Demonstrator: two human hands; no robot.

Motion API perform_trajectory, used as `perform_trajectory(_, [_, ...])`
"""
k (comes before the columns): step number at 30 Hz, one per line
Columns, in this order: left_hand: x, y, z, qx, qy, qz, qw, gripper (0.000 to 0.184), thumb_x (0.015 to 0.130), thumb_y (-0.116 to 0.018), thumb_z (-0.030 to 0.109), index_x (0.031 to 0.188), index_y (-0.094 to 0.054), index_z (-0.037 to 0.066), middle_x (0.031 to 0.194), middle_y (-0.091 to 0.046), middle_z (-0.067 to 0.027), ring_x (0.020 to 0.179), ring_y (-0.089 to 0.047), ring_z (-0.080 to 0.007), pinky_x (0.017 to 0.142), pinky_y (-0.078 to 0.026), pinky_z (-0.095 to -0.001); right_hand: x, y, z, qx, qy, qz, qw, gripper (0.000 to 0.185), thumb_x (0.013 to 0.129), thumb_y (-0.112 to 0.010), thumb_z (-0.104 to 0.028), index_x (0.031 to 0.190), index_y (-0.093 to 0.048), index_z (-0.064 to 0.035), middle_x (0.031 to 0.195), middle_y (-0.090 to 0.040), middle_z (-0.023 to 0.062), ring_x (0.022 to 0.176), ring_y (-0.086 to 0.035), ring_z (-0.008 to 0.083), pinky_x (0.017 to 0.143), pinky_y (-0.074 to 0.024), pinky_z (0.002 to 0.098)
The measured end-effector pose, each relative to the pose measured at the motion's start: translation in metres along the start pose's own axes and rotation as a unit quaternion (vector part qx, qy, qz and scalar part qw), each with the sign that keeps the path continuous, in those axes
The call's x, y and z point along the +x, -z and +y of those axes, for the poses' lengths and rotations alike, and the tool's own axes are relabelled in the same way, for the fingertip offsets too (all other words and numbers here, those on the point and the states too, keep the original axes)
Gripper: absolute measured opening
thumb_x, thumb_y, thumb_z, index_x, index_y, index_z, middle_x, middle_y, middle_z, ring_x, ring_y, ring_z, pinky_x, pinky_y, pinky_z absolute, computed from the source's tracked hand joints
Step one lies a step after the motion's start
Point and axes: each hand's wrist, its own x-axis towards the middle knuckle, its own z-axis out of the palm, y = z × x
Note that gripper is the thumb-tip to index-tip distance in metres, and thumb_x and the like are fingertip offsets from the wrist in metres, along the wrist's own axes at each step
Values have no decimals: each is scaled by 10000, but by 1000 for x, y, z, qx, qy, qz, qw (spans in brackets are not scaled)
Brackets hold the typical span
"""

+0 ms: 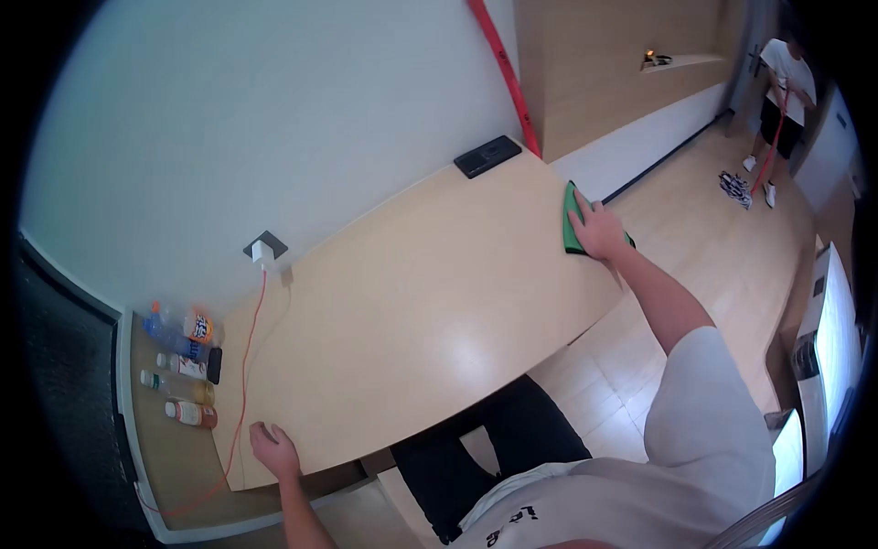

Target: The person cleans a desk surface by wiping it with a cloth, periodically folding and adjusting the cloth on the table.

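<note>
My right hand (599, 230) presses a folded green cloth (572, 220) with a dark edge against the far right end of a light wooden table (412, 284). Part of the cloth is hidden beneath the palm. My left hand (274, 448) rests at the near left edge of the same table, its fingers loosely bent and holding nothing. Close beside it, a thin red cable (245, 384) runs from a white plug (263, 249) in the wall socket down over the table's left end.
Several bottles (190, 414) stand on the ledge left of the table. A black flat device (487, 156) lies at the back edge by the wall. Below the front edge is a black chair (494, 448). At far right, another person (786, 87) holds a mop (735, 188) on the floor.
</note>
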Motion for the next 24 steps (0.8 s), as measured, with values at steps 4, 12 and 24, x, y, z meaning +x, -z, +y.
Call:
perform_trajectory(4, [-3,4,1,20,-13,-2,1000,298,934,-642,118,1161,-574,-62,1132,-627,-263,1103,-594,-452,949,-471,-524,-57,3,22,-30,-30,14,999,700,1057,-338,-557,1665,-248,-222,1352,-593,220,1135,-630,411,995,-486,543])
perform_trajectory(12, [-7,1,-3,-1,4,-13,1000,350,984,-597,151,1236,-576,-92,1217,-625,-286,1176,-587,-456,1024,-467,-506,-101,1,38,-53,-99,20,993,708,1056,-329,-560,1664,-252,-205,1355,-595,243,1181,-610,431,1025,-456,557])
perform_trajectory(24, [0,-2,-7,-6,21,-48,999,344,981,-567,81,1257,-542,-123,1213,-610,-295,1190,-583,-464,1011,-492,-481,-75,10,41,-31,-6,-12,999,676,1044,-340,-592,1660,-246,-329,1347,-576,272,1168,-620,444,1027,-478,541])
